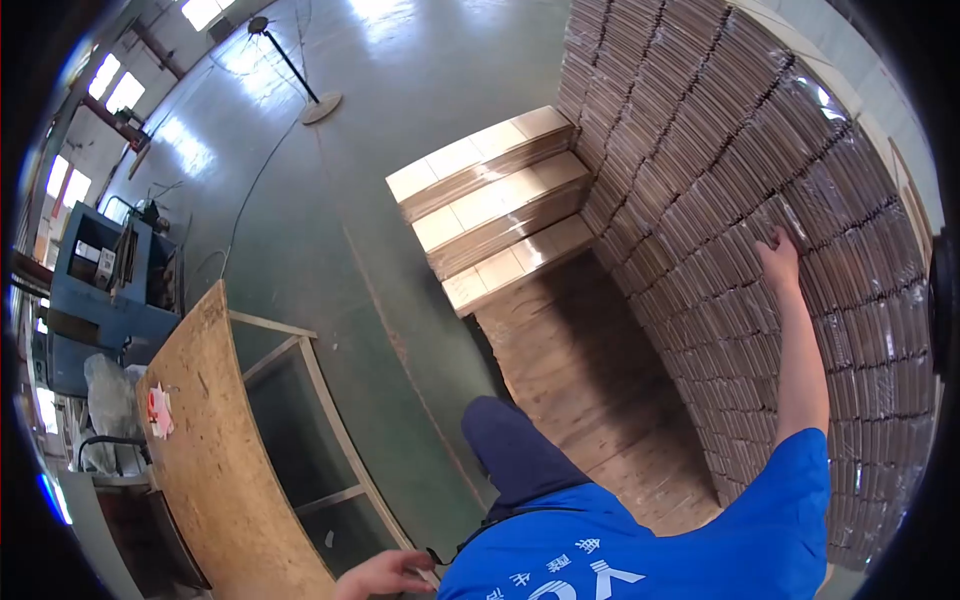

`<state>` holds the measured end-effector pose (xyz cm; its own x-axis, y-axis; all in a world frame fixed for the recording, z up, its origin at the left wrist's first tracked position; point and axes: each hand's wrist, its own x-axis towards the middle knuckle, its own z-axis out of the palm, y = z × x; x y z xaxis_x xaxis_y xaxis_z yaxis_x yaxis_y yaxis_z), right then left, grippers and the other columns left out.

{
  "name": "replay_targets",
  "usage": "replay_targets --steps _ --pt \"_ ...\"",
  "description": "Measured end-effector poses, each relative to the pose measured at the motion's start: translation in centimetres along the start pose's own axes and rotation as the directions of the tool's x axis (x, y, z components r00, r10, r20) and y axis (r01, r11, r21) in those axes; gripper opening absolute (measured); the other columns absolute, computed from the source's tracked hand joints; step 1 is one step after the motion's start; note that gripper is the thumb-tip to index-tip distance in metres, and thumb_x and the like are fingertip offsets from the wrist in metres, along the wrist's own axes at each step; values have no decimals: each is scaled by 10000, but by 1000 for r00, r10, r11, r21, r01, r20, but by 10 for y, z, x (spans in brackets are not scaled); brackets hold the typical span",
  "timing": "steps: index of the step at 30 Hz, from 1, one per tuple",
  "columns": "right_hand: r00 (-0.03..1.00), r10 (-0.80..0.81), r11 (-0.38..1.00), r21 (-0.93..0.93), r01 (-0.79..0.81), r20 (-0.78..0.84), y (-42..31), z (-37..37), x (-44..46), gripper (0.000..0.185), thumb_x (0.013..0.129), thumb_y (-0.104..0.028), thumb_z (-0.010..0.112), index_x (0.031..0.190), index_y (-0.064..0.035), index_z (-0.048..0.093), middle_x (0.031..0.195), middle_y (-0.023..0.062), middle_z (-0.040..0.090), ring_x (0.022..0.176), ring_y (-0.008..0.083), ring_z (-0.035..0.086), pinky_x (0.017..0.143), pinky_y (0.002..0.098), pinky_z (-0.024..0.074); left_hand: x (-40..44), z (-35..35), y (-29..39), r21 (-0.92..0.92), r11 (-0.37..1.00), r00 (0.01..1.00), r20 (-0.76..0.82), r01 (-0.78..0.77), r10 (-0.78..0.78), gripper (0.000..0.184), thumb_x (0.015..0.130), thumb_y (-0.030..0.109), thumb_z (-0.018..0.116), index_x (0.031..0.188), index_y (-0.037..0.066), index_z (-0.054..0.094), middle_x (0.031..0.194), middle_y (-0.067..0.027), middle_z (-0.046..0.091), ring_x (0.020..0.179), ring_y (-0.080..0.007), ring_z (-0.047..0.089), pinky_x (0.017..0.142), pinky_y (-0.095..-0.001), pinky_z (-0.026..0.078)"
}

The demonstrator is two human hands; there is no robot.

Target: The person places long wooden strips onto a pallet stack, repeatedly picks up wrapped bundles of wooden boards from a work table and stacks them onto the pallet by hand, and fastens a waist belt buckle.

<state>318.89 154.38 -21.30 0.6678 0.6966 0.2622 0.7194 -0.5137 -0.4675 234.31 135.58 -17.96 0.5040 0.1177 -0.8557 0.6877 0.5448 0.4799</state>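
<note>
My right arm reaches out to a tall wall of stacked flat cardboard bundles (700, 200), wrapped in clear film. My right hand (780, 262) is at the face of this wall, thumb and bent fingers slightly apart, with nothing visible held. Whether the fingertips press on the bundles is hard to tell. Low at my side, my left hand (388, 575) hangs with loosely stretched fingers and holds nothing. It is nearest to the wooden frame beside the tabletop. Beyond my knee, shorter stepped stacks of cardboard (500, 205) adjoin the wall, their pale tops lit.
Brown wooden boards (600, 400) lie at the foot of the stacks. A wooden tabletop (215, 450) with a red-and-white item (160, 412) stands left, near a blue machine (110, 270). A black post on a round base (321, 108) stands on the green floor, a cable running nearby.
</note>
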Motion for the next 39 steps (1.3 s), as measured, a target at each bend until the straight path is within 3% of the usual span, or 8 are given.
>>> replay_targets --steps 6,11,14,19,23,26,32,39 --pt "943 -98 967 255 14 319 -34 56 -74 173 804 -147 624 847 12 570 728 84 568 694 167 519 648 363 455 19 20 25 -448 867 976 -80 -217 203 443 903 159 697 1275 -27 543 1183 -88 645 1120 -170 591 1001 -319 458" --pt "174 -160 987 153 53 972 -122 99 -180 236 763 -176 714 921 -2 699 822 103 694 756 178 659 669 334 545 61 41 28 -604 733 947 -252 -314 198 397 926 208 676 1240 -17 585 1145 -67 652 1092 -141 580 973 -298 456" --pt "-296 -163 948 66 -312 941 -140 122 -220 184 818 -104 722 930 39 692 853 111 709 780 192 686 720 327 569 78 70 10 -687 634 932 -314 -355 181 372 931 261 670 1184 -7 617 1051 -23 648 948 -92 582 849 -257 476" --pt "-601 -164 986 121 -112 782 -203 123 -242 142 844 -30 681 953 60 684 876 125 710 800 197 692 744 303 563 56 144 -16 -819 468 939 -335 -332 80 319 911 231 670 1167 51 607 965 19 628 796 -67 577 669 -266 519" --pt "-701 29 914 264 307 713 -279 64 -280 326 870 -82 668 1157 66 626 1004 81 690 907 176 613 785 321 510 37 231 -51 -900 297 946 -320 -320 51 351 849 112 660 1188 75 582 920 35 597 766 -70 560 618 -293 531" --pt "-781 -56 947 282 156 622 -320 22 -305 334 856 -275 684 1139 -98 695 922 134 717 898 217 642 826 364 511 73 312 -87 -867 173 884 -458 -467 92 373 805 63 647 1172 70 577 968 30 585 821 -68 555 662 -264 516" --pt "-820 18 879 382 285 572 -401 27 -442 303 858 -236 676 1112 -73 694 916 129 716 882 211 647 814 354 516 81 382 -97 -683 102 677 -730 -723 -94 399 830 93 689 1205 45 559 1112 6 582 1051 -109 523 942 -278 424" --pt "-872 143 738 536 409 467 -448 27 -605 267 860 -192 666 1081 -43 693 909 122 715 864 204 653 801 343 521 94 434 -115 -365 -312 443 -866 -877 -232 419 861 83 673 1252 -15 559 1230 -41 612 1160 -125 540 1019 -290 397"
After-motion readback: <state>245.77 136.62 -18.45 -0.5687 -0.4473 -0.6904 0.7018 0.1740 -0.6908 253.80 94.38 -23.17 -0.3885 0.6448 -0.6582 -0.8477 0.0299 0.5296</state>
